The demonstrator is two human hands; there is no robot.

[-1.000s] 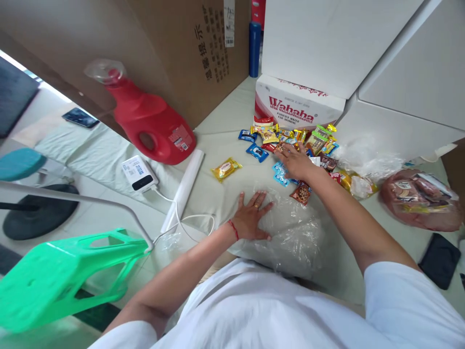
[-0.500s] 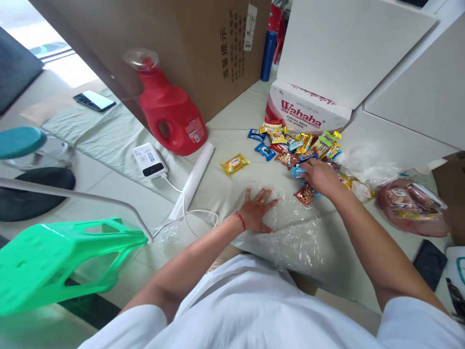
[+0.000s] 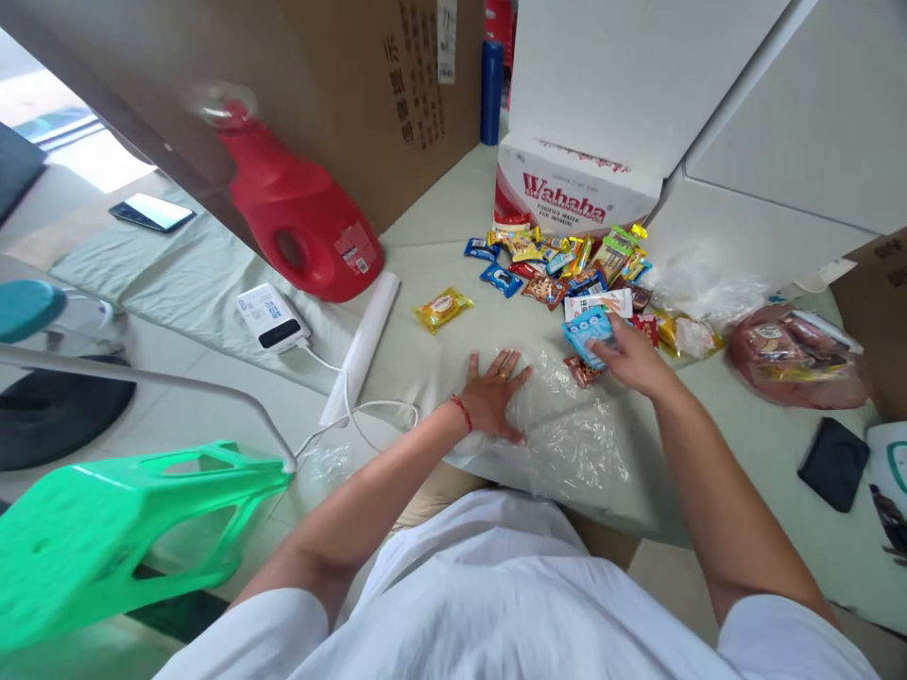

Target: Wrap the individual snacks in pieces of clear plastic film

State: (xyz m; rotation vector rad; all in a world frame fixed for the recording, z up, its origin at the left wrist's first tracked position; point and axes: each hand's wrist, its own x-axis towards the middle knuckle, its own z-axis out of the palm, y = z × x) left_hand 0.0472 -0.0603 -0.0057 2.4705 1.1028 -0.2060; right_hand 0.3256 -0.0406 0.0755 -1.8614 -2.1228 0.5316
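Observation:
My left hand (image 3: 492, 394) lies flat with fingers spread on a clear plastic bag (image 3: 567, 434) at the near edge of the pale green surface. My right hand (image 3: 630, 357) grips a light blue snack packet (image 3: 585, 331) just above the bag's far right corner. Beyond it lies a pile of small wrapped snacks (image 3: 567, 264) in many colours. A single yellow packet (image 3: 441, 308) lies apart to the left of the pile. A brown cookie packet (image 3: 581, 370) rests just under my right hand.
A white Wahaha carton (image 3: 573, 189), a red detergent jug (image 3: 298, 227), a white power bank (image 3: 271, 317) with cable and a white roll (image 3: 361, 345) stand around. At right are a bagged bundle (image 3: 797, 354) and a dark pouch (image 3: 832, 463). A green stool (image 3: 120, 529) is at lower left.
My right hand has drawn back from the snack pile toward the plastic bag, now carrying a light blue packet. My left hand has stayed flat on the bag.

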